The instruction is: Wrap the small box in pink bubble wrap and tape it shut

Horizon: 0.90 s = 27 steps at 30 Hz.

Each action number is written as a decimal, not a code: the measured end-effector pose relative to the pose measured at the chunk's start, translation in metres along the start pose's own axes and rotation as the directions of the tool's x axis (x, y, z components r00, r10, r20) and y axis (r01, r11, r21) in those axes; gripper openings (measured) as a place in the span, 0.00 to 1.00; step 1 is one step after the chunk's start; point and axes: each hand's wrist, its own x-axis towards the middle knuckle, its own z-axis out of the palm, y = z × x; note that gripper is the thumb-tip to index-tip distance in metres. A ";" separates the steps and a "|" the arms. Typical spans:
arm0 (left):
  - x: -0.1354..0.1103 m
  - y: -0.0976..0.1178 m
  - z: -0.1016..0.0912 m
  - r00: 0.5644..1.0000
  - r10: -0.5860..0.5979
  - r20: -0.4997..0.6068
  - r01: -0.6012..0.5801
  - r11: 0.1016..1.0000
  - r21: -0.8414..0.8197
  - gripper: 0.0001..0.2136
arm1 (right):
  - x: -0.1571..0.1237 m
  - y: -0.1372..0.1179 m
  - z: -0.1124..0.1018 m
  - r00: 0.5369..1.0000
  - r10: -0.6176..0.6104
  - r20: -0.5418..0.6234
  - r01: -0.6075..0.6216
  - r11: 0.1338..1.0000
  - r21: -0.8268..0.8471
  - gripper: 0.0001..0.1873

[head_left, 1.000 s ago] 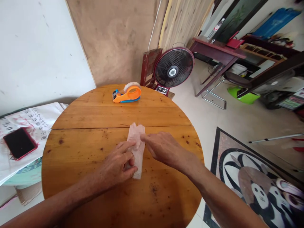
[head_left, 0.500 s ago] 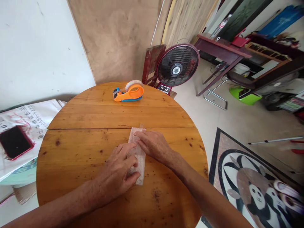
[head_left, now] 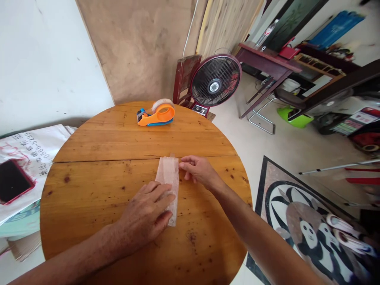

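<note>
A folded pale pink tissue lies flat near the middle of the round wooden table. My left hand rests flat on its near half, fingers stretched out and pressing it down. My right hand sits at the tissue's far right edge, fingers curled loosely and touching that edge. An orange and blue tape dispenser stands at the far side of the table, apart from both hands.
A dark red standing fan and a wooden chair are just behind the table. A phone with a red case lies on a printed white sack at the left. A panda floor mat lies at the right.
My right hand slid off the top of the tissue to its right edge. My left hand flattened over the near half. The tissue now lies smoother and straighter.
</note>
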 end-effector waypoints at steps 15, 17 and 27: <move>0.000 0.008 -0.007 0.999 0.013 0.033 -0.019 0.985 0.172 0.11 | 0.033 0.003 0.029 0.973 -0.225 0.052 0.227 0.974 -0.024 0.16; 0.000 0.011 -0.007 0.999 0.008 0.034 -0.015 0.977 0.215 0.11 | 0.032 0.004 0.031 0.967 -0.252 0.028 0.253 0.965 -0.067 0.14; -0.008 0.000 0.008 0.995 -0.100 0.002 0.100 0.993 -0.068 0.14 | 0.001 -0.015 0.027 0.932 -0.359 0.041 0.354 0.930 0.103 0.16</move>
